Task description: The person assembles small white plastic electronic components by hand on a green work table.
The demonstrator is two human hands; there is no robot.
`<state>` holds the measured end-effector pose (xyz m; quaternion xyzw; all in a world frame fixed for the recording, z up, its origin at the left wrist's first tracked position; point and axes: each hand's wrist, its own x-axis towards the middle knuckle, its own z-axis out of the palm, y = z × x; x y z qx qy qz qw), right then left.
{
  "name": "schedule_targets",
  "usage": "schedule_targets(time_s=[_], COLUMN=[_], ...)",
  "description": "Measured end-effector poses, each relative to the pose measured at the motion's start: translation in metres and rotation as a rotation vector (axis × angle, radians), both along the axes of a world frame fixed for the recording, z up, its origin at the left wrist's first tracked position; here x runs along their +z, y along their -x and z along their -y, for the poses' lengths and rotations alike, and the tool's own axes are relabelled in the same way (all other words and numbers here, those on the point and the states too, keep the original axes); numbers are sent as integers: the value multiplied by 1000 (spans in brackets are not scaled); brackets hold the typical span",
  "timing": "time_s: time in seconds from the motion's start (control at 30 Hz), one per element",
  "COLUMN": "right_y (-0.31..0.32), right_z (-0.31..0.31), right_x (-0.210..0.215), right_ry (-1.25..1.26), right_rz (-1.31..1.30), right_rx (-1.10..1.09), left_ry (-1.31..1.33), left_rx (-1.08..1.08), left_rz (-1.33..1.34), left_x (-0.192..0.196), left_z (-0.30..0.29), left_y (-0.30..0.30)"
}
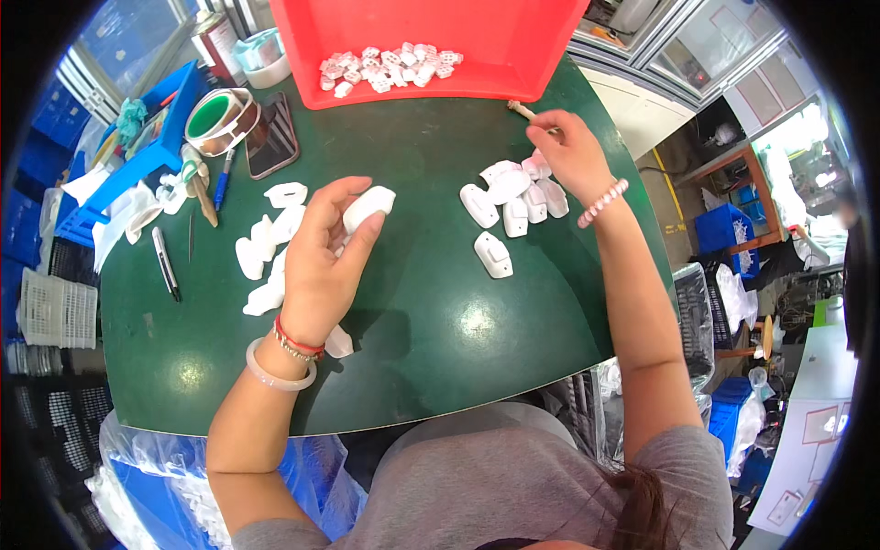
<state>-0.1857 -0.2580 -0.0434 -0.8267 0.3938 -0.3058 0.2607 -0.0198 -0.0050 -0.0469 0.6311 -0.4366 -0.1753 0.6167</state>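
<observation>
My left hand (323,247) is closed around a white plastic housing (370,210), raised over the left half of the green table. Beneath and beside that hand lie several similar white housings (256,257), partly covered by it. My right hand (568,151), its fingers bent together, is at the far right with a short beige stick (521,109) poking out past the fingertips. What the stick's other end looks like is hidden. Close under the right hand sits a cluster of white housings (511,187), and one housing (493,255) lies apart, nearer to me.
A red bin (431,90) at the back holds many small white pieces. To the left are a phone (273,137), a tape roll (220,119), a blue pen (223,181), a grey pen-like cutter (166,264) and a blue tray (137,188). The green table (440,357) curves along its near edge.
</observation>
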Motion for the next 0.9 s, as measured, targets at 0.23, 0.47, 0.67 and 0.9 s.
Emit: schedule_targets(time_s=[0.23,0.47,0.67,0.9], right_y=[-108,-161,-160,-139], right_z=[40,57,57,54], right_x=[-1,-9,-4,-4], right_ry=[463,641,750,790], right_rz=[-254,-456,-532,-464], right_rx=[342,270,312,341], left_ry=[-2,56,94,136], left_rx=[-238,-313,-282,-289], left_rz=[-679,-660,-497,-532], left_x=[9,6,1,2], left_z=[-6,-4,-2,-1], left_y=[-5,-9,-8,-1])
